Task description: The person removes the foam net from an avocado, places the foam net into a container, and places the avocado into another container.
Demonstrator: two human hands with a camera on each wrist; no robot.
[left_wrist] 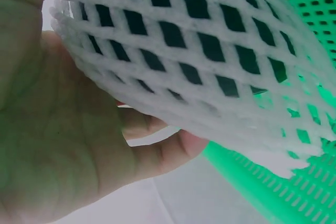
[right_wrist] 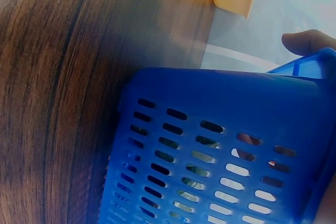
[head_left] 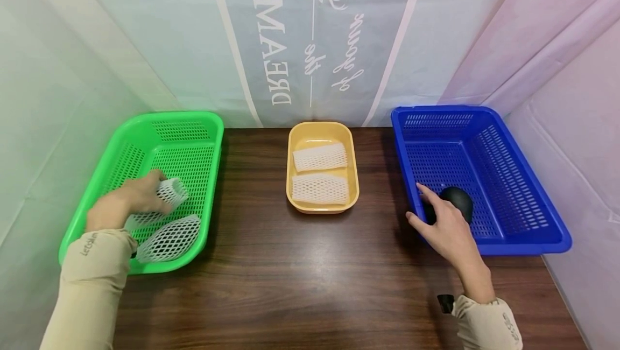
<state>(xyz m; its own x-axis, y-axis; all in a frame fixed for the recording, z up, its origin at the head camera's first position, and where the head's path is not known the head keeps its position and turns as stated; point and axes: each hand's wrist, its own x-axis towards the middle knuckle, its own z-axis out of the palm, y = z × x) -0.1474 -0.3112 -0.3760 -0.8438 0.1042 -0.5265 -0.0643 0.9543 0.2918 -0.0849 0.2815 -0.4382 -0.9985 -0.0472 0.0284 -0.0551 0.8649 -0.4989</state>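
My left hand (head_left: 140, 196), over the green basket (head_left: 219, 151), holds a white foam net sleeve (head_left: 173, 193). Up close in the left wrist view, the thumb and fingers lie around the netting (left_wrist: 173, 40), and something dark shows through its holes. A second foam net (head_left: 169, 238) lies in the basket just below this hand. At the left rim of the blue basket (head_left: 525, 186), my right hand (head_left: 448, 231) has its thumb and index finger spread. Beside its knuckles is a rounded black object (head_left: 457, 203); more black shows between thumb and index finger. The other fingers are hidden.
Between the baskets stands a small yellow tray (head_left: 322, 209) holding two white foam nets, one behind the other. All the containers rest on a dark wooden table (head_left: 310, 285). Printed fabric (head_left: 319, 43) hangs behind it, and pale fabric encloses both sides.
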